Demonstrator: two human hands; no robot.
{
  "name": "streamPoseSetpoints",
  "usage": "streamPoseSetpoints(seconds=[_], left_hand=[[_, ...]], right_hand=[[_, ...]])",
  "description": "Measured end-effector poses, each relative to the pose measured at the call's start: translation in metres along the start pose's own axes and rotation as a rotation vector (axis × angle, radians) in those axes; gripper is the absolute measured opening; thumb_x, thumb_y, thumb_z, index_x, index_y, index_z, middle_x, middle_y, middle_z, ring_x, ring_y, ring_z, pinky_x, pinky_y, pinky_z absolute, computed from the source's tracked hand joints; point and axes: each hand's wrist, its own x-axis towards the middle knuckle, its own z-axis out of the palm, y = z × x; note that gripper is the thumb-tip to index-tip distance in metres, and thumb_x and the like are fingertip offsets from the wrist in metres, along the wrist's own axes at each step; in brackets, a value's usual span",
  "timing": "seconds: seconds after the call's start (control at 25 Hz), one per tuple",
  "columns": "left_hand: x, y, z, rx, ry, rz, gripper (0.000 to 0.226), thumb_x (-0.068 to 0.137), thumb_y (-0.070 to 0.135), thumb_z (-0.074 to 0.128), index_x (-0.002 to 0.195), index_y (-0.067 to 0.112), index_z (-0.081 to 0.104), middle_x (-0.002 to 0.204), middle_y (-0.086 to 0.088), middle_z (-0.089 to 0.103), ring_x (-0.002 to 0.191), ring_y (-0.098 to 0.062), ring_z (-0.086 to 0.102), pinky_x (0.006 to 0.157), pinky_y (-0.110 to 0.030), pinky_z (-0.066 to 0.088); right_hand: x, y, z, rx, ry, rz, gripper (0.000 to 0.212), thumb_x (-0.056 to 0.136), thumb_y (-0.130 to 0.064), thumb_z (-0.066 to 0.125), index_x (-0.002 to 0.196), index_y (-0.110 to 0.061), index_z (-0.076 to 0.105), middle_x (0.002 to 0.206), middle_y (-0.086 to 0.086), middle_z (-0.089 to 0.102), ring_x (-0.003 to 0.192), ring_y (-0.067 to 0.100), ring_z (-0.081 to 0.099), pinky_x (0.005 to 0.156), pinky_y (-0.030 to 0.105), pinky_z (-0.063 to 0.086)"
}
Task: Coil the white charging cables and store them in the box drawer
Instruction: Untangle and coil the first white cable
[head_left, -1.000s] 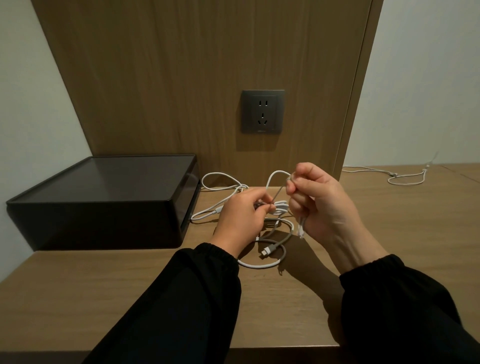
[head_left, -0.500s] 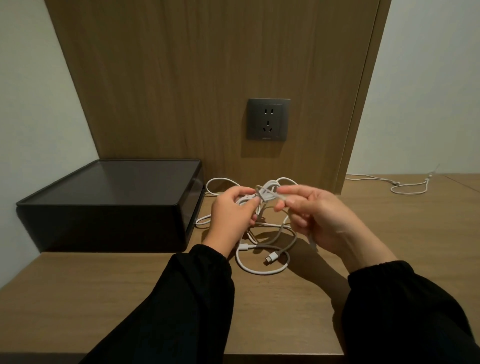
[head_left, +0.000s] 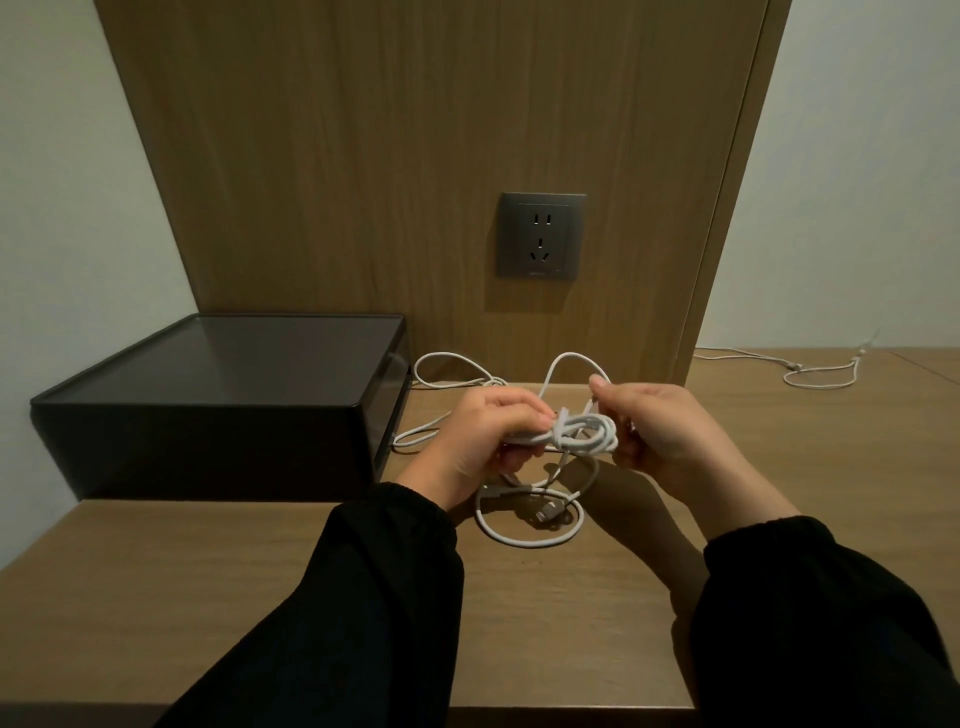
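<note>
Between my hands, above the wooden desk (head_left: 208, 597), hangs a small tight coil of white charging cable (head_left: 582, 434). My left hand (head_left: 488, 441) grips the coil's left side. My right hand (head_left: 660, 431) pinches the cable at the coil's right side, with a loop arching up behind it. More loose white cable (head_left: 524, 535) with a plug end lies on the desk just below the hands, and further loops trail back towards the wall. The dark box (head_left: 218, 405) with its drawer shut stands at the left, about a hand's width from my left hand.
A grey wall socket (head_left: 541, 236) sits on the wooden panel above the hands. Another thin white cable (head_left: 815, 371) lies on the desk at the far right. The desk's front edge runs across the bottom of the view.
The strands between my hands have been wound into a tighter, rounder coil. Both hands have stayed close together over the same spot.
</note>
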Motion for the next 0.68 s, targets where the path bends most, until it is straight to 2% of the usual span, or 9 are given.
streamPoseSetpoints(seconds=[0.08,0.16,0.28,0.32,0.4,0.52,0.6,0.68], left_hand=[[0.0,0.0,0.005,0.209,0.055,-0.028,0.01,0.082,0.01,0.065,0.074,0.011,0.071,0.067,-0.005,0.06,0.06,-0.017,0.052,0.048,-0.021,0.037],[0.001,-0.001,0.01,0.381,0.192,-0.03,0.007,0.084,0.012,0.066,0.08,0.014,0.072,0.078,0.0,0.065,0.067,-0.011,0.06,0.053,-0.019,0.044],[0.004,-0.005,0.01,0.38,0.433,0.009,0.006,0.086,0.017,0.066,0.086,0.02,0.071,0.086,-0.001,0.068,0.071,-0.011,0.063,0.056,-0.019,0.048],[0.004,-0.006,0.008,0.314,0.474,0.006,0.007,0.088,0.018,0.064,0.089,0.02,0.07,0.086,-0.003,0.069,0.068,-0.011,0.062,0.055,-0.019,0.048],[0.004,-0.005,0.005,0.134,0.454,-0.021,0.011,0.091,0.018,0.061,0.097,0.015,0.069,0.083,-0.008,0.068,0.061,-0.01,0.059,0.054,-0.02,0.048],[0.001,-0.003,0.004,-0.172,0.342,-0.065,0.018,0.093,0.014,0.057,0.106,0.005,0.066,0.074,-0.006,0.065,0.056,-0.009,0.054,0.052,-0.02,0.045],[-0.002,-0.002,0.003,-0.239,0.282,-0.074,0.019,0.093,0.011,0.056,0.106,0.002,0.065,0.069,-0.003,0.062,0.054,-0.009,0.051,0.049,-0.019,0.042],[-0.008,-0.002,0.004,-0.178,0.233,-0.052,0.015,0.091,0.01,0.057,0.101,0.003,0.066,0.066,-0.002,0.061,0.052,-0.009,0.051,0.047,-0.019,0.04]], right_hand=[[-0.002,0.001,0.004,-0.155,0.102,-0.17,0.033,0.09,-0.031,0.056,0.069,-0.007,0.063,0.059,0.004,0.053,0.054,0.014,0.047,0.052,0.024,0.039],[-0.005,0.003,0.011,-0.387,0.166,-0.381,0.028,0.093,-0.024,0.05,0.072,-0.013,0.066,0.064,-0.001,0.059,0.061,0.012,0.054,0.055,0.023,0.043],[-0.005,0.009,0.02,-0.553,0.097,-0.489,0.02,0.092,-0.012,0.05,0.088,-0.018,0.069,0.071,-0.007,0.061,0.067,0.009,0.055,0.058,0.023,0.045],[-0.004,0.011,0.021,-0.571,0.082,-0.487,0.021,0.091,-0.009,0.051,0.094,-0.017,0.07,0.072,-0.008,0.061,0.067,0.007,0.054,0.059,0.022,0.044],[-0.003,0.011,0.02,-0.515,0.057,-0.412,0.019,0.09,-0.008,0.054,0.093,-0.012,0.072,0.068,-0.004,0.062,0.062,0.009,0.054,0.057,0.022,0.045],[-0.008,0.006,0.02,-0.267,-0.057,-0.152,0.016,0.091,-0.01,0.055,0.089,-0.004,0.07,0.063,0.006,0.062,0.05,0.013,0.049,0.045,0.022,0.042],[-0.011,0.004,0.02,-0.074,-0.119,-0.048,0.018,0.093,-0.002,0.048,0.093,0.0,0.066,0.066,0.009,0.06,0.05,0.015,0.047,0.043,0.021,0.04],[-0.012,0.002,0.019,0.16,-0.183,0.009,0.026,0.093,0.007,0.037,0.095,0.002,0.063,0.072,0.013,0.057,0.052,0.015,0.047,0.042,0.019,0.043]])
